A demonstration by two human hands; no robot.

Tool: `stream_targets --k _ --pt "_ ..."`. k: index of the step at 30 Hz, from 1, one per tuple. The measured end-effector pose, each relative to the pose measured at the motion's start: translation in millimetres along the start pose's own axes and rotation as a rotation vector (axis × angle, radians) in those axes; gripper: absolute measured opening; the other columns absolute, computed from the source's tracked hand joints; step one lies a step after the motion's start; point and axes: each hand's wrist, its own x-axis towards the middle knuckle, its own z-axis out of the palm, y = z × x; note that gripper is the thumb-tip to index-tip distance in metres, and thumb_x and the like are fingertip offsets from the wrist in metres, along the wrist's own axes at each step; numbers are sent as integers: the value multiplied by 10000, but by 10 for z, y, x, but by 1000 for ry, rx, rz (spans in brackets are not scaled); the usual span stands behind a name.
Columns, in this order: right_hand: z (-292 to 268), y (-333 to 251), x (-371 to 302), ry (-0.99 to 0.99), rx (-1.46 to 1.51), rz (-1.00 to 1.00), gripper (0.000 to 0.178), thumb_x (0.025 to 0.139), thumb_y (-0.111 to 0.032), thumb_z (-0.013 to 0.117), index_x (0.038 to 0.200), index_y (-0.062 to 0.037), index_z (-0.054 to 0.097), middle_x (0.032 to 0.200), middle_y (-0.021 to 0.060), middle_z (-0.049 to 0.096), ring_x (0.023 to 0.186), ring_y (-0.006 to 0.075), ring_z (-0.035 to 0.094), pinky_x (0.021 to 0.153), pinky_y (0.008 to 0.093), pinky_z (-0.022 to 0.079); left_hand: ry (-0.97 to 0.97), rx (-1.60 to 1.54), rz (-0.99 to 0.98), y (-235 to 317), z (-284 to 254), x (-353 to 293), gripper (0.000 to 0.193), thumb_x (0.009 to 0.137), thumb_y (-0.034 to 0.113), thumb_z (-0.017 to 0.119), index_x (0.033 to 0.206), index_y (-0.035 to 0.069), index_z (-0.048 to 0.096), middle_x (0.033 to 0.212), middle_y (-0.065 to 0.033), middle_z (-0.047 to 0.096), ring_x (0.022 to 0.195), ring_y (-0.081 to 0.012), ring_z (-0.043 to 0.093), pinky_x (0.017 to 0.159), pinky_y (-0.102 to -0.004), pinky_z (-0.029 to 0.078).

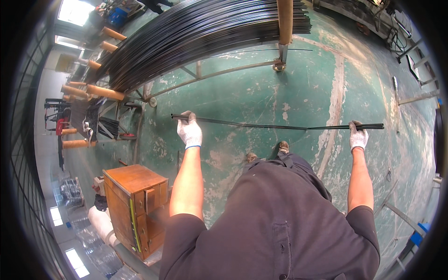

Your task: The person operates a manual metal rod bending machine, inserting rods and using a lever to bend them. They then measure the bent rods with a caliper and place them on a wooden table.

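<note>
Hands in white gloves, left hand and right hand, both grip a thin black rod bundle across mid-frame, above the green floor.

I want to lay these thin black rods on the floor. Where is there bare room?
The worn green floor is bare between the held thin black rods and the big rack of stacked black rods, and also right of the right hand. It is crowded left of the left hand, by the brown wooden cabinet.
</note>
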Motion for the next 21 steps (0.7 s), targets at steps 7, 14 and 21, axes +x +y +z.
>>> stream_targets --k 7,14,21 --pt "-9 -3 5 4 -29 6 276 936 -304 791 1134 -113 811 1022 103 814 979 223 769 918 362 568 -18 40 -9 96 2 -24 147 1003 88 750 1143 47 724 1027 -48 751 945 -174 693 892 -334 559" --pt "35 -88 -26 3 55 -10 238 948 -216 807 1124 -57 798 943 50 772 877 150 692 865 313 549 -11 -25 -8 -9 -35 -15 134 1010 84 741 1139 49 723 1031 -46 748 950 -171 689 893 -329 556" --pt "20 -29 -33 -39 43 -21 268 974 -274 774 1127 -58 814 1053 82 824 991 202 761 918 363 568 -24 -192 0 -191 18 114 76 1017 80 736 1080 39 726 1040 -28 737 1005 -151 668 957 -315 528"
